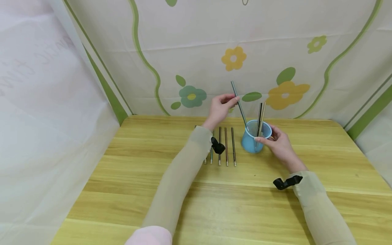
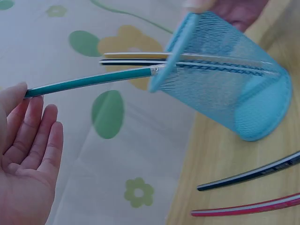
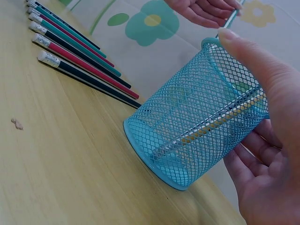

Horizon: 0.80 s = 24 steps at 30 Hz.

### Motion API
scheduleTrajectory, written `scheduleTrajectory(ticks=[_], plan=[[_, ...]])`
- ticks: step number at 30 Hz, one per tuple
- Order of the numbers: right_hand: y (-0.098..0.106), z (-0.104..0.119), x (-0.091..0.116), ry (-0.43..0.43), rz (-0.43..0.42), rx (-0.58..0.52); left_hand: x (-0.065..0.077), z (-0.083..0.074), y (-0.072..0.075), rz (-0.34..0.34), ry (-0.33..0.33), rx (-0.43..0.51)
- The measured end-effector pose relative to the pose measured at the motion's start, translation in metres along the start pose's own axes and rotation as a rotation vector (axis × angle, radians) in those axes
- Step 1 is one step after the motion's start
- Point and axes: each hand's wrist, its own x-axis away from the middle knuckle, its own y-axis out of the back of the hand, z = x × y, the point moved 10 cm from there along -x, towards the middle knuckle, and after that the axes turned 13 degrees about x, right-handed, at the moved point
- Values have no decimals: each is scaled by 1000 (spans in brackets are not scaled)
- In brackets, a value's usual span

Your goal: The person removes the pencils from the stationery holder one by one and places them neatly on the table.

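Note:
A teal pencil (image 2: 93, 83) is pinched between the thumb and fingers of my left hand (image 1: 221, 107). Its eraser end points down and sits right at the rim of a blue mesh pencil cup (image 3: 173, 112). My right hand (image 1: 279, 144) grips the cup, with the thumb at the rim and the fingers round the far side. Inside the cup lean a black pencil (image 1: 259, 115) and a yellow pencil (image 1: 263, 115), both with their upper ends sticking out. To the left, several pencils lie in a row, among them a red pencil (image 3: 84, 64) and a dark pencil (image 3: 89, 80).
All this is on a wooden table (image 1: 232, 211). Behind it hangs a white cloth (image 1: 196, 64) printed with flowers and green lines. My left forearm covers part of the pencil row in the head view. Another white cloth (image 1: 46, 119) hangs at the left.

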Motion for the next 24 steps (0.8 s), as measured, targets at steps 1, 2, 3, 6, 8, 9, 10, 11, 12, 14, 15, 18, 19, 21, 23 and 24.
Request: scheduleTrajectory(ticks=[1, 2, 3, 6, 8, 9, 10, 11, 12, 14, 15, 18, 19, 21, 23, 24], plan=[[0, 0, 0, 0, 1, 0, -1, -3, 4, -9, -7, 15], [0, -1, 0, 0, 2, -1, -1, -6, 8, -20, -11, 28], [0, -1, 0, 1, 3, -2, -2, -9, 11, -26, -17, 47], [0, -1, 0, 2, 3, 0, -1, -17, 23, -42, -30, 107], [0, 0, 1, 2, 3, 1, 0, -21, 31, -55, -31, 132], [0, 0, 1, 2, 3, 1, 0, -23, 35, -63, -35, 149], [0, 1, 1, 1, 3, 3, 1, -24, 40, -71, -37, 161], [0, 1, 1, 2, 4, 4, 2, -26, 45, -82, -38, 167], [0, 1, 1, 2, 5, 6, 3, -27, 50, -92, -40, 172], [-1, 2, 1, 3, 4, 11, 4, -30, 61, -101, -52, 172], [-1, 2, 1, 5, 5, 13, 6, -31, 66, -107, -57, 169], [-1, 3, 0, 9, 5, 15, 11, -36, 82, -116, -72, 152], [-1, 3, -1, 9, 5, 15, 13, -37, 86, -115, -76, 147], [-1, 2, -1, 2, 6, 3, 18, -40, 94, -123, -74, 138], [-1, 1, -2, -6, 3, -1, 22, -43, 102, -126, -73, 127], [-1, 1, -2, -6, 1, 0, 23, -43, 105, -129, -67, 123]])
